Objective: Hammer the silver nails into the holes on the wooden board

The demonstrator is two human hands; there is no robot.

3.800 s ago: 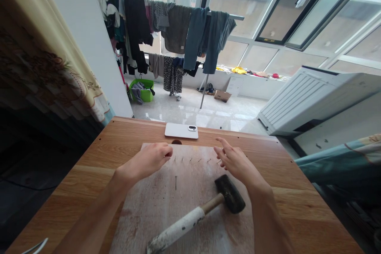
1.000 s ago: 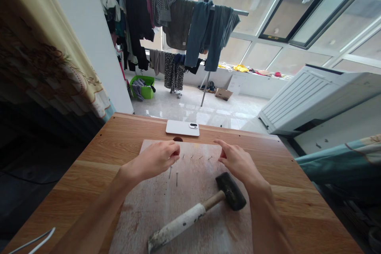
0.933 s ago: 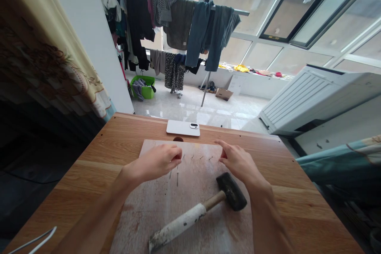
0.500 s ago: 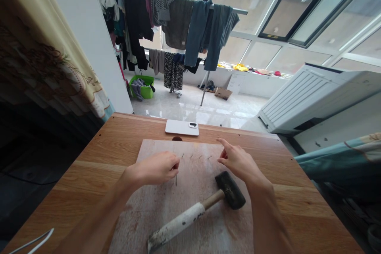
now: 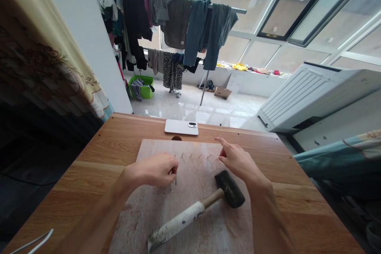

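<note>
Tagged cloth [image 5: 176,25] hangs beyond left hand [image 5: 160,168] pinching nail [image 5: 171,186].

nail [image 5: 171,186]: pinched, near-upright | nails [image 5: 191,155]: spaced row on board [image 5: 190,190] | hammer [image 5: 196,211]: black-headed, lying diagonally

Near the left grip [image 5: 160,168] there's a black-headed, white-handled hammer [image 5: 198,211], pinkish-white board [image 5: 220,230] beneath, brown streaky-grained bench [image 5: 297,194] around.
</note>
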